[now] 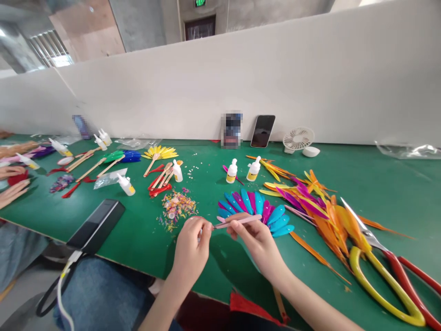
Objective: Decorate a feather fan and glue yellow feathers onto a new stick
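My right hand grips pink tweezers, their tips pointing left. Those tips reach the fingers of my left hand, which is closed in a pinch; whatever it holds is too small or hidden to name. Just behind both hands lies a fan of blue and purple feathers with small white dots on it. Part of a wooden handle shows below my right forearm, beside red fabric at the table edge. A heap of tiny colourful bits lies beyond my left hand.
Loose orange, yellow and purple feathers spread to the right, near large scissors with yellow and red handles. Glue bottles stand behind the fan. A black power bank sits at left. Another person's hands are at far left.
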Demonstrator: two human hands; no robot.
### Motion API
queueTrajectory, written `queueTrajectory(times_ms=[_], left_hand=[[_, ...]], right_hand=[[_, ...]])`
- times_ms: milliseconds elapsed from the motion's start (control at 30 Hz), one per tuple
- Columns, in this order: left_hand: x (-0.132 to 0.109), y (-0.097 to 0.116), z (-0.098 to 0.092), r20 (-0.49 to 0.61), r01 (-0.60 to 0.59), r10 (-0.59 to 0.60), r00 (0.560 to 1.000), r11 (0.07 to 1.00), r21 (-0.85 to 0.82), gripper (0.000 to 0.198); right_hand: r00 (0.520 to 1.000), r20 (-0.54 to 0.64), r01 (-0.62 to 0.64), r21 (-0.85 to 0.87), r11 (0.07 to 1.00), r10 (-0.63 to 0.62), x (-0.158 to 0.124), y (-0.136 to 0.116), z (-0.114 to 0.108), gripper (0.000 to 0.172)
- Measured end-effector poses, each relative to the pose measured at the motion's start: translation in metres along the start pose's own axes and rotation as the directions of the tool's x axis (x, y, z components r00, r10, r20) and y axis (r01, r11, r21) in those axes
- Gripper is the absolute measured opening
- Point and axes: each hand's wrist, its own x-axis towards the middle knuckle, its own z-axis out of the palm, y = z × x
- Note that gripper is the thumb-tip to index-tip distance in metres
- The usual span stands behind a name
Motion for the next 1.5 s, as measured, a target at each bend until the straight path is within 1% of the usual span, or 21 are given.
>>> queueTrajectory(times_ms=[67, 167, 300, 400, 500, 567, 667, 767, 833, 967, 1067, 1167, 1233, 1300, 1433, 1500], left_hand=[[0.002, 0.001, 0.000, 0.029, 0.020, -0.019, 0.999, 0.999, -0.028, 0.032], [0.004, 0.002, -0.001, 0.084, 0.074, -0.063, 0.994, 0.987, -0.140, 0.032], [0.006, 0.001, -0.001, 0.183, 0.208, -0.159, 0.970, 0.935, -0.289, 0.032], [0.006, -0.002, -0.001, 0.214, 0.251, -0.182, 0.960, 0.897, -0.364, 0.032], [0.004, -0.003, -0.001, 0.212, 0.266, -0.190, 0.958, 0.867, -0.421, 0.031], [0.001, -0.002, -0.002, 0.212, 0.284, -0.208, 0.955, 0.847, -0.449, 0.032], [-0.002, 0.003, 0.000, 0.190, 0.302, -0.240, 0.952, 0.834, -0.461, 0.036], [-0.004, 0.008, 0.004, 0.117, 0.296, -0.274, 0.955, 0.839, -0.457, 0.037], [-0.004, 0.010, 0.007, 0.081, 0.298, -0.296, 0.952, 0.828, -0.475, 0.038], [-0.003, 0.010, 0.011, 0.102, 0.315, -0.308, 0.946, 0.796, -0.516, 0.038], [-0.005, 0.009, 0.011, 0.085, 0.300, -0.296, 0.951, 0.828, -0.475, 0.036], [-0.006, 0.010, 0.011, 0.025, 0.262, -0.276, 0.961, 0.878, -0.401, 0.036], [-0.006, 0.010, 0.011, 0.003, 0.252, -0.272, 0.962, 0.886, -0.391, 0.037], [-0.005, 0.011, 0.012, 0.002, 0.254, -0.279, 0.960, 0.871, -0.420, 0.039], [0.000, 0.012, 0.013, 0.066, 0.296, -0.304, 0.950, 0.813, -0.502, 0.042], [0.001, 0.012, 0.015, 0.076, 0.300, -0.305, 0.949, 0.804, -0.513, 0.043]], right_hand=[[1.000, -0.003, 0.026, -0.007, 1.000, -0.026, -0.001, 0.000, 0.001, 0.023], [0.998, -0.011, 0.068, -0.031, 0.997, -0.068, -0.004, 0.000, 0.001, 0.021], [0.992, -0.003, 0.124, -0.080, 0.989, -0.125, -0.006, -0.002, 0.001, 0.018], [0.983, 0.031, 0.181, -0.143, 0.973, -0.179, -0.008, -0.004, 0.000, 0.016], [0.977, 0.053, 0.214, -0.213, 0.953, -0.207, -0.010, -0.006, -0.001, 0.015], [0.977, 0.057, 0.214, -0.224, 0.951, -0.206, -0.010, -0.007, -0.002, 0.016], [0.982, 0.077, 0.181, -0.170, 0.969, -0.170, -0.008, -0.009, -0.002, 0.017], [0.988, 0.096, 0.131, -0.080, 0.988, -0.123, -0.005, -0.012, -0.003, 0.019], [0.990, 0.096, 0.111, -0.053, 0.992, -0.106, -0.003, -0.013, -0.003, 0.019], [0.992, 0.081, 0.101, -0.057, 0.993, -0.096, -0.002, -0.014, -0.004, 0.019], [0.990, 0.091, 0.114, -0.083, 0.990, -0.107, -0.003, -0.012, -0.005, 0.020], [0.984, 0.108, 0.157, -0.184, 0.970, -0.139, -0.005, -0.010, -0.006, 0.020], [0.979, 0.120, 0.188, -0.251, 0.950, -0.162, -0.006, -0.009, -0.006, 0.020], [0.976, 0.124, 0.208, -0.275, 0.939, -0.180, -0.006, -0.009, -0.007, 0.020], [0.977, 0.113, 0.205, -0.274, 0.940, -0.180, -0.007, -0.009, -0.007, 0.020], [0.978, 0.104, 0.206, -0.291, 0.934, -0.183, -0.006, -0.008, -0.006, 0.020]])
